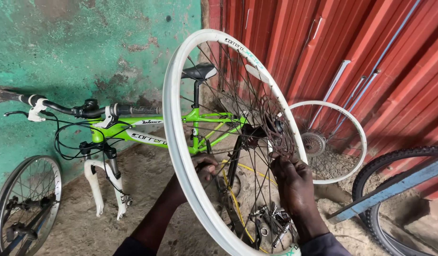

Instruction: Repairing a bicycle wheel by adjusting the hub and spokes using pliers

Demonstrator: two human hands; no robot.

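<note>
1. Head view: white wheel (177, 142) held upright between both hands, rim edge toward camera, spokes fanning across the middle.
2. Left hand (205, 167) reaching through the spokes, fingers curled shut round them just inside the rim.
3. Right hand (292, 178) raised at the hub, fingertips pinching the rusty cogs (276, 135) from below; grasp closed on the cogs.
4. Beyond the left grip: green frame (148, 132) leaning on a teal wall (86, 47), black saddle (198, 72) above, white fork (93, 182) resting on dirt.
5. Beyond the right grip: second white wheel (356, 128) propped against a red corrugated wall (371, 47).
6. Below the hands: loose metal parts (271, 220) and a yellow cable (231, 189) on the ground.
7. Far left of the left grip: silver wheel (3, 199); far right of the right grip: black tyre (371, 175) and blue bar (394, 187).
</note>
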